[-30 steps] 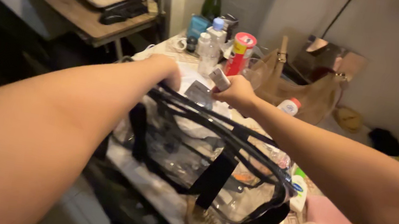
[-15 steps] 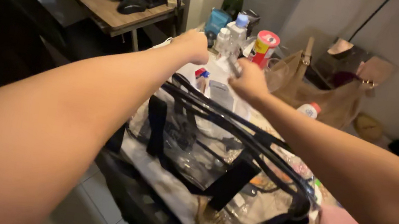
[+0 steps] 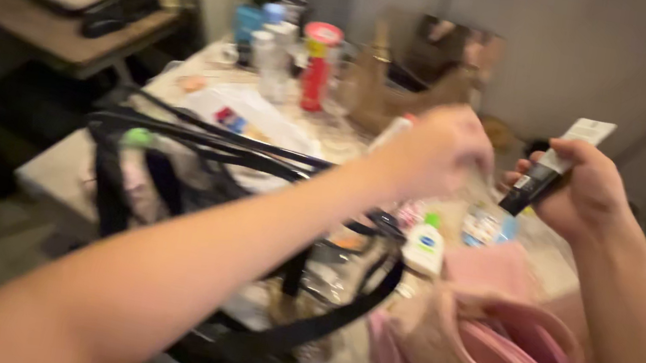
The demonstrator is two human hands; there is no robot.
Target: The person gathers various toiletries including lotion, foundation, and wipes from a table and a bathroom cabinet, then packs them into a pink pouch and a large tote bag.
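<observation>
Tube lifted clear of the clear bag, both hands now off to its right.

Half a second before, both hands worked at the far rim of the clear bag (image 3: 254, 188); here the right hand (image 3: 586, 191) was clamped on a dark tube (image 3: 551, 169) with a white end, held up beside the left hand (image 3: 438, 152), whose grip was too blurred to tell. The bag stood open on the table (image 3: 60, 168), holding indistinct small items. A white bottle (image 3: 424, 246) with a green cap lay beside it, and an open pink pouch (image 3: 502, 353) sat nearer, its contents unclear.
</observation>
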